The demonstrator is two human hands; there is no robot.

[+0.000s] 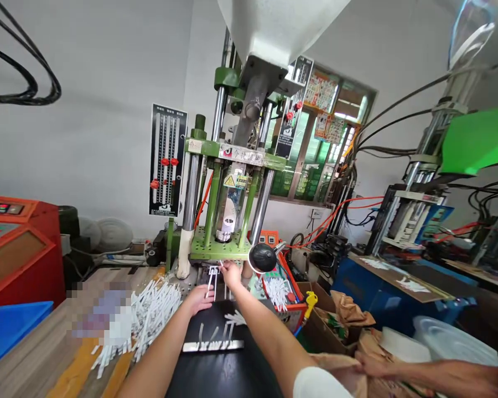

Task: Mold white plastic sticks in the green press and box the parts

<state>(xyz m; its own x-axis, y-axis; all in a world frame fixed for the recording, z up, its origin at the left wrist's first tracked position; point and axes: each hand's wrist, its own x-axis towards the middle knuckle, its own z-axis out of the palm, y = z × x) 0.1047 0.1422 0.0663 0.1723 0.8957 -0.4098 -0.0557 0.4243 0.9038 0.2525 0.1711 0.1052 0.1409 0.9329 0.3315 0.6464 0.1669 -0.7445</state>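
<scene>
- Leftmost, a blue plastic crate (8,331) is set below a red machine cabinet (20,249), beside a wooden bench (53,354).
- On that bench, a heap of white plastic sticks (155,315) is piled; part of it is hidden by a blurred patch.
- Nearer the middle, the left hand (199,298) is held low over a black mat (219,370), reaching forward, with the forearm angled in from the lower left. Its fingers are slightly curled, just beside a white moulded strip (211,282), but whether anything is gripped cannot be told.
- Just to the right, the right hand (231,275) is raised at the edge of the green plate (219,251) of an injection moulding press, with the forearm stretched up from the lower right. Its fingers are close to the top of the strip; contact or grip cannot be told.
- On the mat, a steel bar (213,346) and further white pieces (234,318) are laid.
- Further right, white sticks are held in a red tray (280,293).
- Rightmost, brown paper in a cardboard box (319,315) is handled by a co-worker's hand (375,365).
</scene>
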